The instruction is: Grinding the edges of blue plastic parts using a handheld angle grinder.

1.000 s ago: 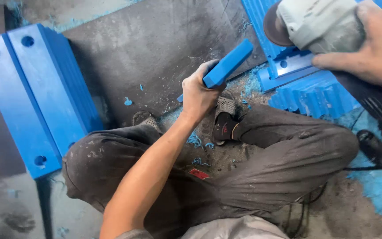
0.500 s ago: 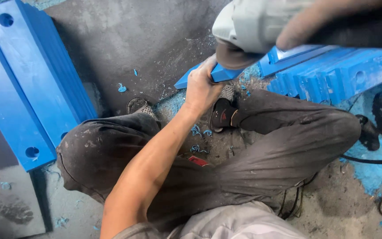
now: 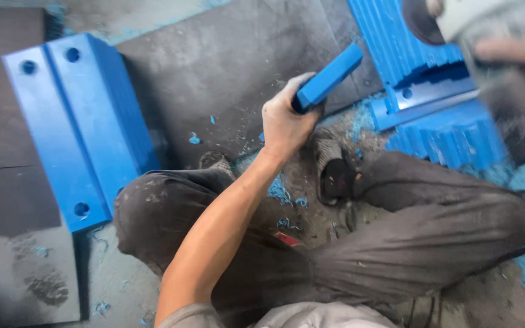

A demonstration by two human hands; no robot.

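Note:
My left hand [image 3: 287, 118] grips a short blue plastic bar [image 3: 329, 76] and holds it tilted above the floor in front of my crossed legs. My right hand [image 3: 518, 51] is blurred at the top right, closed around a grey angle grinder [image 3: 475, 21] whose dark disc [image 3: 420, 21] faces left. The grinder hovers over a pile of ribbed blue plastic pieces [image 3: 439, 115]. The bar and the grinder are apart.
A stack of long blue plastic blocks with holes [image 3: 74, 127] lies on the left. A dark mat [image 3: 214, 79] covers the floor ahead. Blue shavings [image 3: 284, 194] litter the ground around my shoes [image 3: 332, 173]. A cable runs at the far right edge.
The grinder has lifted away from the blue bar toward the top right. My left hand has raised and tilted the bar. The view has shifted a little.

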